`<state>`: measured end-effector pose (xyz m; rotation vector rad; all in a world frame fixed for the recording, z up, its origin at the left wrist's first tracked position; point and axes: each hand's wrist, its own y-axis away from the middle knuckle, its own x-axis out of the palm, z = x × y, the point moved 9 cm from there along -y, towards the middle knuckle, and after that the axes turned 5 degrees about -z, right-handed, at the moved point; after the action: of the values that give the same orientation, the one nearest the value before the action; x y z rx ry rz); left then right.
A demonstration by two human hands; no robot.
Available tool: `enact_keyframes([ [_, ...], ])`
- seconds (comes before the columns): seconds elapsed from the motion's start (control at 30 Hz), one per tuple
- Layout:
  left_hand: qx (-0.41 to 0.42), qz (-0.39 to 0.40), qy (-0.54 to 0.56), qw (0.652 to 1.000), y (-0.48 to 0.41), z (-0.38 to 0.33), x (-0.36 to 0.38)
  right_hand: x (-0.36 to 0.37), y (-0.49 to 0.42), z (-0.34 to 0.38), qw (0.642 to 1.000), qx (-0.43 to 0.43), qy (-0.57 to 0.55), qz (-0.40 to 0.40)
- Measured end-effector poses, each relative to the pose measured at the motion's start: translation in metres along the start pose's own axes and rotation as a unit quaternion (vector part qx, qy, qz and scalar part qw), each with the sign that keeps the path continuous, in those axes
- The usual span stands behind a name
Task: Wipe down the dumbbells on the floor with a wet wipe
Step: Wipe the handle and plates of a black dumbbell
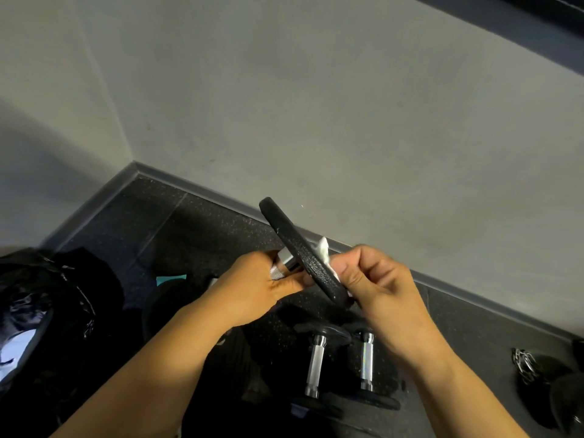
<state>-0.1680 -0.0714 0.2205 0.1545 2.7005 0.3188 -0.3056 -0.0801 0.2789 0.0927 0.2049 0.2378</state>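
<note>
My left hand (256, 289) grips the knurled chrome handle of a dumbbell (286, 267) held up in front of me, its black end plate (300, 248) tilted edge-on toward the camera. My right hand (376, 282) pinches a white wet wipe (324, 249) against the far face of that plate, near its lower rim. Most of the wipe is hidden behind the plate and my fingers. Two more dumbbells (316, 363) (366, 361) with chrome handles and black plates lie side by side on the floor below my hands.
The dark speckled rubber floor (177, 222) meets a grey wall at a baseboard (205, 188) in a corner. A black bag (47, 311) sits at the left, with a teal item (170, 278) nearby. A metal chain on dark round objects (526, 365) lies at the right.
</note>
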Motion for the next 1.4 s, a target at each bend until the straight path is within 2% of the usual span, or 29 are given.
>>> enact_keyframes([
  [0.07,0.011,0.010,0.010,1.000,-0.001,0.000,0.003,0.014,-0.003,0.022,0.999,-0.035,-0.001,0.038],
  [0.17,0.025,0.018,0.031,0.999,-0.002,-0.001,0.008,0.034,-0.021,0.042,0.997,-0.041,-0.014,0.068],
  [0.33,0.049,0.013,0.048,0.998,-0.001,-0.008,0.010,0.052,-0.066,0.042,0.991,-0.068,0.092,0.062],
  [0.57,0.050,0.010,0.046,0.998,-0.001,-0.011,0.005,0.009,-0.082,-0.025,0.977,0.032,0.208,0.021],
  [0.73,0.039,0.019,0.018,0.999,-0.001,-0.005,0.005,-0.014,-0.034,-0.040,0.986,0.064,0.156,0.007],
  [1.0,0.022,0.033,0.040,0.998,-0.002,-0.006,0.018,0.028,-0.022,0.033,0.996,-0.019,0.019,0.081],
  [1.17,0.008,0.034,0.059,0.998,-0.002,-0.005,0.027,0.051,-0.070,0.038,0.991,-0.048,0.095,0.078],
  [1.3,0.007,0.045,0.066,0.997,0.000,-0.006,0.033,0.032,-0.099,-0.005,0.983,0.001,0.183,0.028],
  [1.4,0.008,0.045,0.057,0.997,-0.001,-0.006,0.031,0.004,-0.088,-0.042,0.973,0.066,0.223,0.006],
])
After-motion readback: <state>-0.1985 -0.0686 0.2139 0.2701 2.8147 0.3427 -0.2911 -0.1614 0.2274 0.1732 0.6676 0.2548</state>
